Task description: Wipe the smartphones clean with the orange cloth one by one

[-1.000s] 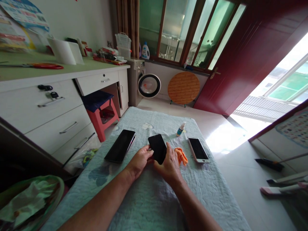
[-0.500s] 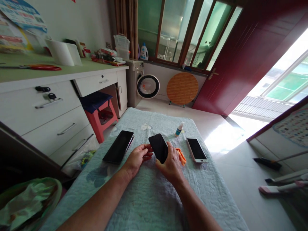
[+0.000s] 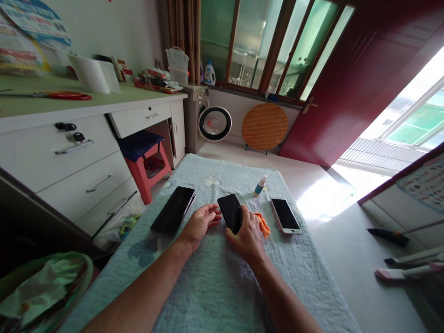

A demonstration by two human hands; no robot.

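A black smartphone (image 3: pixel 230 212) is held by its lower right part in my right hand (image 3: pixel 247 234), with the thumb along the near edge and fingers over the right side. My left hand (image 3: pixel 200 225) is just left of that phone, holding nothing, its fingers loosely curved and a little apart. An orange cloth (image 3: pixel 263 225) shows beside my right hand, partly hidden by it. Left of my left hand lies a large black-screened tablet or phone (image 3: pixel 173 210), with the edge of something pale under it. A white smartphone (image 3: pixel 286 216) lies on the right. Behind the cloth stands a small spray bottle (image 3: pixel 259 186).
A pale blue quilted cloth (image 3: pixel 208 296) covers the table. Drawers (image 3: pixel 83 162) and a red stool (image 3: pixel 152 171) are at the left, with a bin (image 3: pixel 83 277) nearer me. Further back are a washing machine (image 3: pixel 194 125) with its door open and a round wooden tabletop (image 3: pixel 265 126).
My view has shifted slightly. The black smartphone stays in my right hand, and a small gap shows between it and my left fingertips.
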